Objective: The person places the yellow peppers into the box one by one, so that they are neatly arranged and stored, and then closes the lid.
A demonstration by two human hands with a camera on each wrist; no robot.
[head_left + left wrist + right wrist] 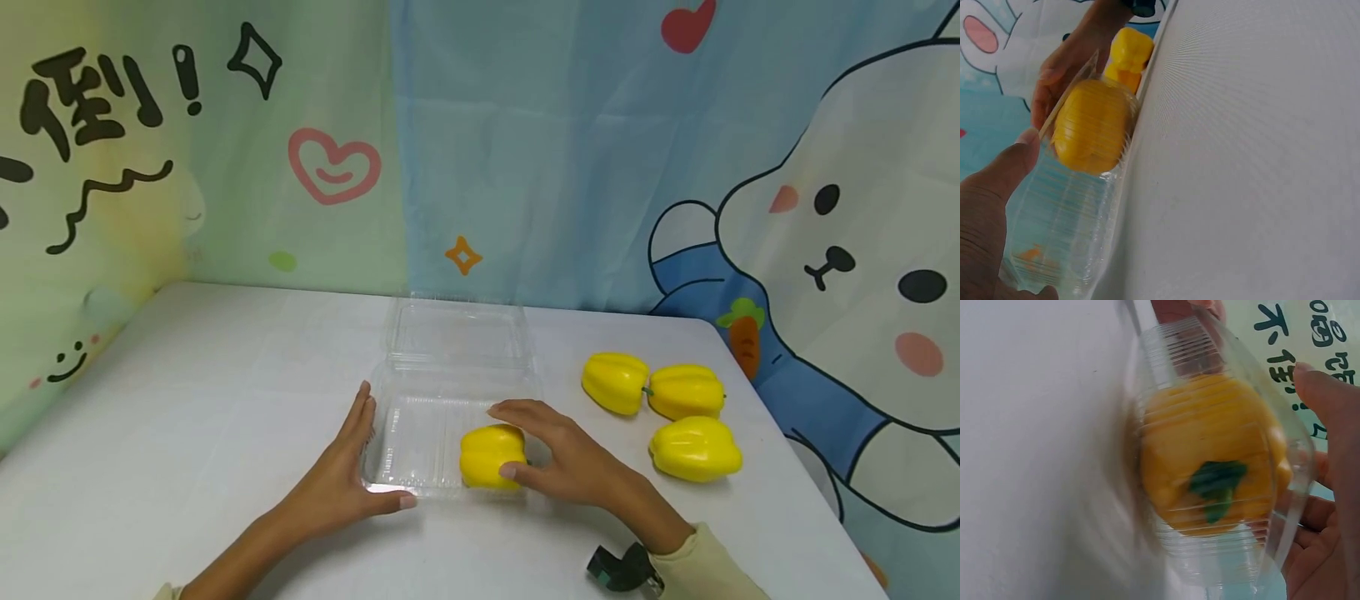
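A clear plastic clamshell box (pixel 397 433) lies with its lid folded back on the white table. One yellow bell pepper (pixel 487 457) sits at the front right of its base, green stem (pixel 1217 487) facing right. My left hand (pixel 348 475) rests along the box's left side, fingers straight, and its thumb (pixel 1019 153) touches the front rim. Around the pepper hovers my right hand (pixel 558 450), thumb in front and fingers behind it. In the right wrist view that thumb (pixel 1319 387) looks apart from the pepper; whether the other fingers touch it is unclear.
To the right of the box lie more yellow bell peppers: one at the back left (pixel 615 382), one beside it (pixel 686 392) and one in front (pixel 696 448). A black device (pixel 622 568) is at the right wrist. Printed curtains (pixel 525 167) hang behind the table.
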